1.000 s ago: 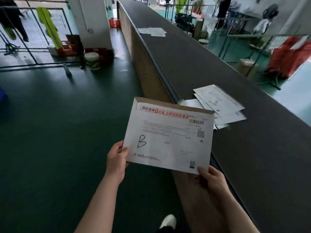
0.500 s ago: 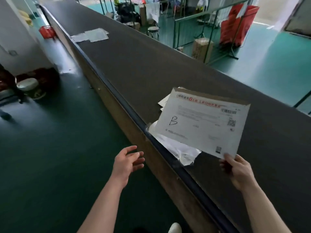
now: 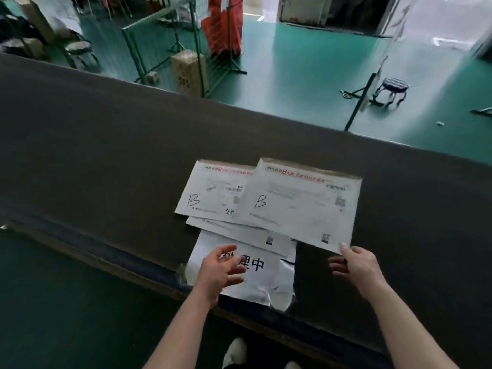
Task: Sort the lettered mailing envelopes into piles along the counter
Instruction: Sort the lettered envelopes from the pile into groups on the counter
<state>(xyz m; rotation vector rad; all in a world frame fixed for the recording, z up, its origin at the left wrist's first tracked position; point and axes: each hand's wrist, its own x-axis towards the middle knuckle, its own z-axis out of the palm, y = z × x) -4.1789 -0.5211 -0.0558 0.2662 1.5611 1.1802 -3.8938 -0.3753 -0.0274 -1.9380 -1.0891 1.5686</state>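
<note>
The right hand (image 3: 358,265) pinched the near right corner of a white envelope (image 3: 300,203) marked B, thumb on top and fingers curled under. That envelope sat at about 1 o'clock from the hand, lying over the B pile (image 3: 213,194) on the dark counter (image 3: 106,145), its left edge overlapping another B envelope at its 9 o'clock. A third envelope (image 3: 239,230) poked out underneath toward 6 o'clock. Below that was a white sheet with big printed characters (image 3: 263,278), hanging slightly over the counter's near edge. The left hand (image 3: 219,270) hovered above that sheet with fingers spread and relaxed, gripping nothing. Couldn't tell if it actually touched the paper. Across the counter at 12 o'clock were a green floor (image 3: 306,83), a cardboard box (image 3: 189,70) and a small stool (image 3: 392,89) off at 2 o'clock.
</note>
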